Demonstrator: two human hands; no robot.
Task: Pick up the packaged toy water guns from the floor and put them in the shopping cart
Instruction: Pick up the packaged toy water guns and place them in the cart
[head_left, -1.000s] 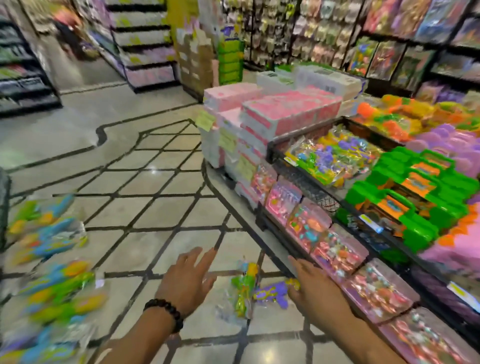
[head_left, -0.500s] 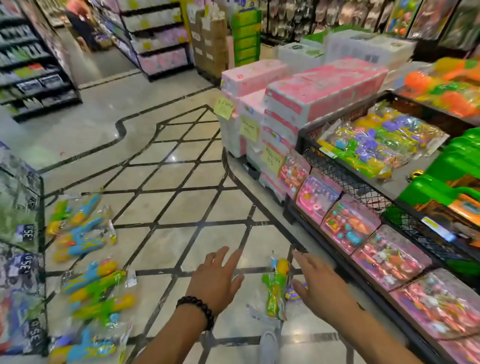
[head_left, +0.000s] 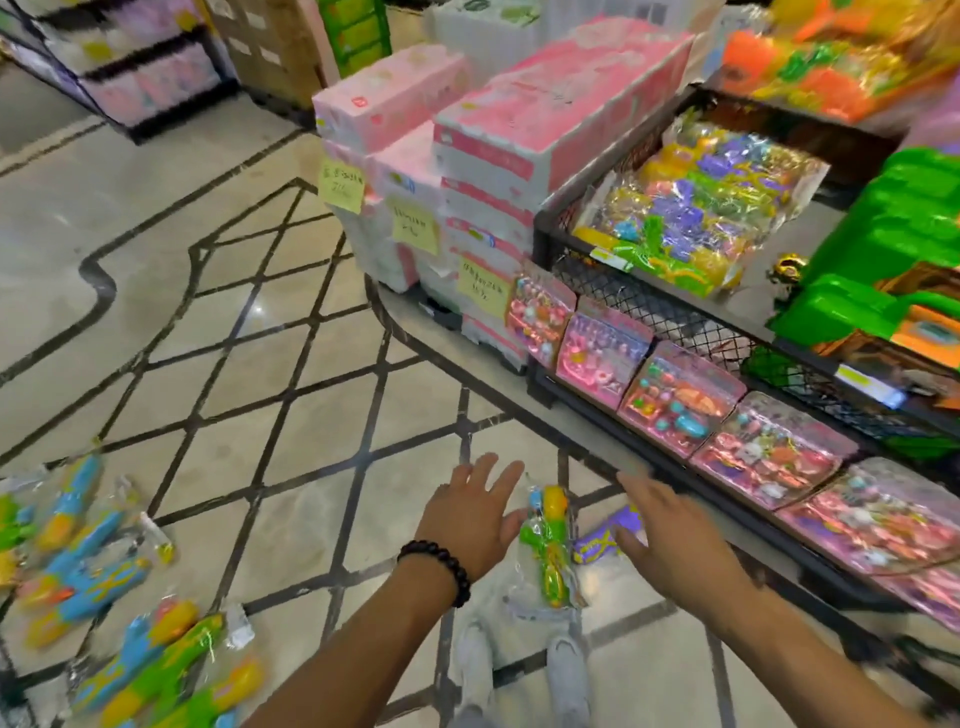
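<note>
A green and yellow packaged water gun (head_left: 548, 551) lies on the tiled floor between my hands. Beside it, partly under my right hand, lies a purple packaged water gun (head_left: 602, 538). My left hand (head_left: 475, 512), with a bead bracelet at the wrist, hovers with fingers spread just left of the green gun. My right hand (head_left: 665, 535) reaches with straight fingers over the purple one. Neither hand holds anything. More packaged water guns, blue, green and yellow (head_left: 98, 566), lie on the floor at the lower left. No shopping cart can be made out.
A low black wire display rack (head_left: 649, 312) with boxed toys runs along the right. Stacked pink boxes (head_left: 467, 171) with yellow notes stand behind it. My grey shoes (head_left: 519, 670) are under the hands. Shelving (head_left: 130, 78) lines the far left aisle.
The view has tipped down and moved closer to the floor. Both hands have come nearer the green and purple guns, still with spread fingers and holding nothing.
</note>
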